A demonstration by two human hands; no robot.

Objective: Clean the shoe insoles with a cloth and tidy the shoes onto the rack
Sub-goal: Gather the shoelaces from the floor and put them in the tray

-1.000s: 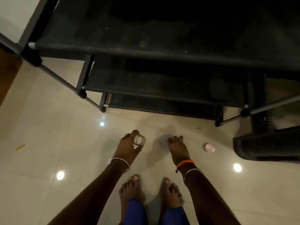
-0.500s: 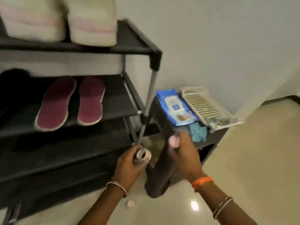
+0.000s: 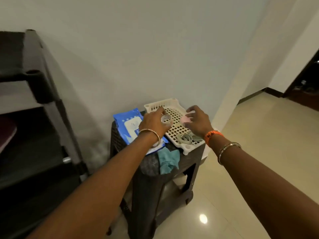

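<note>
A: Black shelving, the shoe rack [image 3: 34,118], fills the left edge; a maroon insole [image 3: 6,133] peeks in on a shelf.

B: And the table [image 3: 155,178]?

A: It stands just right of it, carrying a blue wipes pack [image 3: 128,125], a teal cloth [image 3: 168,160] and a white basket [image 3: 172,104].

B: The hands?

A: Left hand [image 3: 153,124] grips a small clear jar [image 3: 166,119]. Right hand [image 3: 198,121] hovers over the basket, fingers half curled around a pink lid [image 3: 185,119].

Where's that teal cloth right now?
In the head view, the teal cloth lies crumpled at the near edge of the dark stool, hanging over it, just below the blue wipes pack and left of the white basket.
</note>
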